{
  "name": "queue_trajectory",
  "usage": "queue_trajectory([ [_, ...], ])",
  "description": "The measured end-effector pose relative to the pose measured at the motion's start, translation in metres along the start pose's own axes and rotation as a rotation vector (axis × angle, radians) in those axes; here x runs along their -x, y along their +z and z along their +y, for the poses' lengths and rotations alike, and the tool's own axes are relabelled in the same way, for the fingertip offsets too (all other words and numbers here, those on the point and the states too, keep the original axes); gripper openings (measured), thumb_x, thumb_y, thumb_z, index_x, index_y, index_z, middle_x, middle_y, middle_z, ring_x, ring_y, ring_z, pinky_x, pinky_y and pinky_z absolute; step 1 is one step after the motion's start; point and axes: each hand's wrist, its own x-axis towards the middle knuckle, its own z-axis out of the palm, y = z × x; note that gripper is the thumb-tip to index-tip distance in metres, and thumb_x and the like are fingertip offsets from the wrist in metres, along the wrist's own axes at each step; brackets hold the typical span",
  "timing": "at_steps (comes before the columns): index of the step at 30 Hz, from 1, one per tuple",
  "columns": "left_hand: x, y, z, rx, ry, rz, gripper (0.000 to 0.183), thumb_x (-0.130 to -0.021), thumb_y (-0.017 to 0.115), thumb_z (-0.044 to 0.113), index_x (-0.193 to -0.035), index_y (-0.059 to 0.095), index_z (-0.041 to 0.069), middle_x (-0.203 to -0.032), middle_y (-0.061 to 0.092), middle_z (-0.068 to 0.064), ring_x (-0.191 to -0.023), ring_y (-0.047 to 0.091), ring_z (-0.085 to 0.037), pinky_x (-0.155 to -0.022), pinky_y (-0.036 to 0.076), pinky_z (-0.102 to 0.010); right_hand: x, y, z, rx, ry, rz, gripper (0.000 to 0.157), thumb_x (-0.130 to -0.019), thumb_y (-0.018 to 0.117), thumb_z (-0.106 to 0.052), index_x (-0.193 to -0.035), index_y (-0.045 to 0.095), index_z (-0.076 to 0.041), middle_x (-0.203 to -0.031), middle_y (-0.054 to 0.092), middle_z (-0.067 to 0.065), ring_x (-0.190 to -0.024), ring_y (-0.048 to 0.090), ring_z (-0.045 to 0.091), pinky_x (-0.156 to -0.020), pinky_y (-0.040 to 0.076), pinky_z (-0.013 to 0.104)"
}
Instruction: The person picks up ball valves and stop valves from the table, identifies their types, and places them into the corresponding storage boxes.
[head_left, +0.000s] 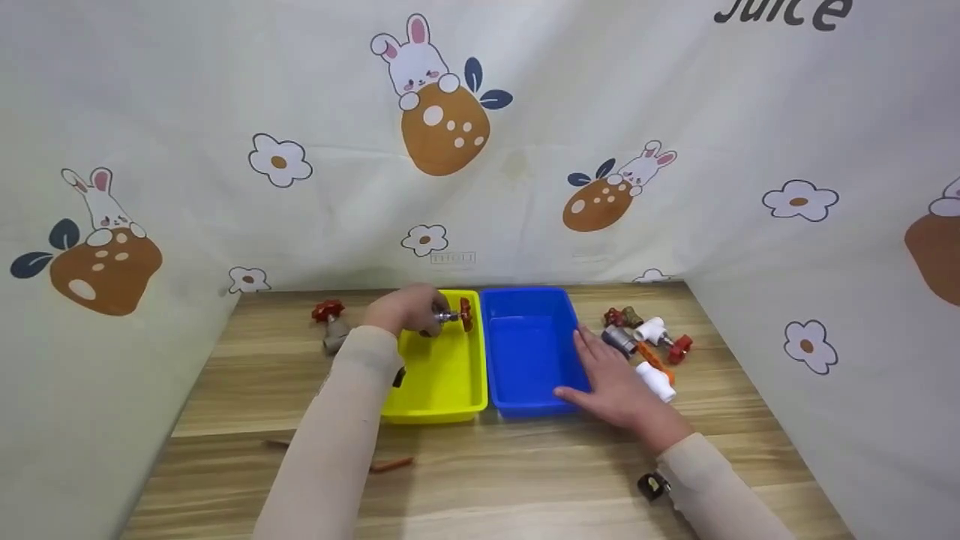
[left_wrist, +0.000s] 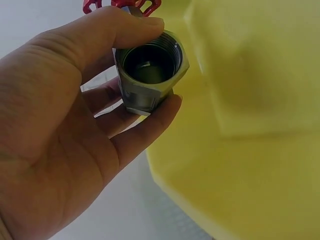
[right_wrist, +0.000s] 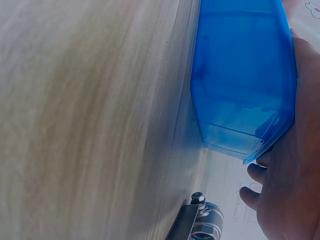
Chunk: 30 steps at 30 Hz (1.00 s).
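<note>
My left hand (head_left: 409, 309) grips a metal valve (head_left: 448, 316) with a red handwheel (head_left: 466, 315) over the yellow tray (head_left: 442, 386). Up close in the left wrist view, the thumb lies across the top of the valve's hexagonal body (left_wrist: 142, 97) and the fingers support it from below, its threaded opening facing the camera. Beside the yellow tray stands a blue tray (head_left: 525, 360). My right hand (head_left: 611, 386) rests along that tray's right rim, fingers extended and thumb spread toward the front; it holds nothing.
Left of the yellow tray lies another metal valve (head_left: 335, 335) with a red handwheel. Several valves and fittings cluster right of the blue tray, among them a grey valve (head_left: 619, 340) and a white fitting (head_left: 656, 381). A thin reddish-brown strip (head_left: 391, 465) lies near the front.
</note>
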Motion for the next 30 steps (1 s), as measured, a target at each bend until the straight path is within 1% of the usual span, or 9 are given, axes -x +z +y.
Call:
queue_trajectory([
  [3, -0.003, 0.003, -0.002, 0.009, -0.018, -0.002, 0.044, -0.099, 0.083, 0.010, -0.142, 0.076, 0.017, -0.120, 0.075, -0.001, -0.105, 0.071, -0.027, -0.105, 0.058, -0.049, 0.001, 0.001, 0.000, 0.000, 0.004, 0.001, 0.117, -0.100, 0.058, -0.080, -0.175, 0.017, -0.001, -0.184, 0.015, 0.017, -0.165, 0.024, 0.047, -0.129, 0.026, 0.069],
  [7, -0.005, 0.006, -0.005, 0.016, -0.021, -0.003, 0.041, -0.100, 0.082, 0.010, -0.140, 0.077, 0.016, -0.117, 0.076, -0.002, -0.104, 0.071, -0.027, -0.103, 0.059, -0.048, 0.001, 0.001, 0.000, -0.005, 0.008, 0.005, 0.117, -0.099, 0.057, -0.081, -0.175, 0.018, -0.001, -0.184, 0.015, 0.016, -0.165, 0.024, 0.046, -0.129, 0.026, 0.069],
  [14, -0.006, 0.010, -0.006, 0.053, -0.043, -0.006, 0.042, -0.101, 0.083, 0.011, -0.141, 0.076, 0.019, -0.120, 0.075, -0.001, -0.106, 0.071, -0.027, -0.108, 0.058, -0.051, 0.001, 0.002, -0.001, -0.011, 0.012, 0.015, 0.111, -0.101, 0.067, -0.069, -0.175, 0.020, 0.000, -0.184, 0.016, 0.017, -0.164, 0.026, 0.048, -0.128, 0.027, 0.071],
  [16, -0.006, 0.011, -0.006, 0.057, -0.050, -0.003, 0.042, -0.101, 0.083, 0.011, -0.141, 0.076, 0.020, -0.120, 0.075, 0.000, -0.106, 0.071, -0.027, -0.108, 0.057, -0.050, 0.001, 0.001, -0.001, -0.007, 0.015, 0.016, 0.111, -0.101, 0.068, -0.067, -0.175, 0.020, -0.001, -0.184, 0.016, 0.017, -0.165, 0.025, 0.047, -0.128, 0.027, 0.071],
  [21, -0.006, 0.013, -0.006, 0.076, -0.059, 0.004, 0.040, -0.099, 0.084, 0.011, -0.137, 0.078, 0.022, -0.117, 0.076, 0.001, -0.106, 0.071, -0.027, -0.106, 0.058, -0.048, 0.001, 0.000, -0.002, -0.001, 0.023, 0.012, 0.111, -0.101, 0.066, -0.070, -0.175, 0.019, -0.002, -0.184, 0.016, 0.017, -0.165, 0.025, 0.047, -0.128, 0.027, 0.070],
  [28, -0.006, 0.015, -0.008, 0.042, -0.044, -0.006, 0.044, -0.097, 0.084, 0.010, -0.139, 0.078, 0.020, -0.121, 0.075, 0.001, -0.108, 0.069, -0.028, -0.107, 0.057, -0.049, 0.000, 0.002, -0.001, -0.006, -0.004, 0.030, 0.110, -0.101, 0.067, -0.068, -0.174, 0.022, 0.002, -0.183, 0.019, 0.020, -0.164, 0.027, 0.049, -0.127, 0.028, 0.073],
  [30, -0.006, 0.015, -0.009, 0.049, -0.056, -0.005, 0.044, -0.097, 0.085, 0.010, -0.139, 0.077, 0.022, -0.121, 0.075, 0.001, -0.108, 0.068, -0.028, -0.108, 0.056, -0.049, -0.001, 0.003, -0.001, -0.002, -0.003, 0.029, 0.111, -0.101, 0.065, -0.070, -0.174, 0.022, 0.001, -0.183, 0.018, 0.020, -0.164, 0.027, 0.048, -0.127, 0.028, 0.072],
])
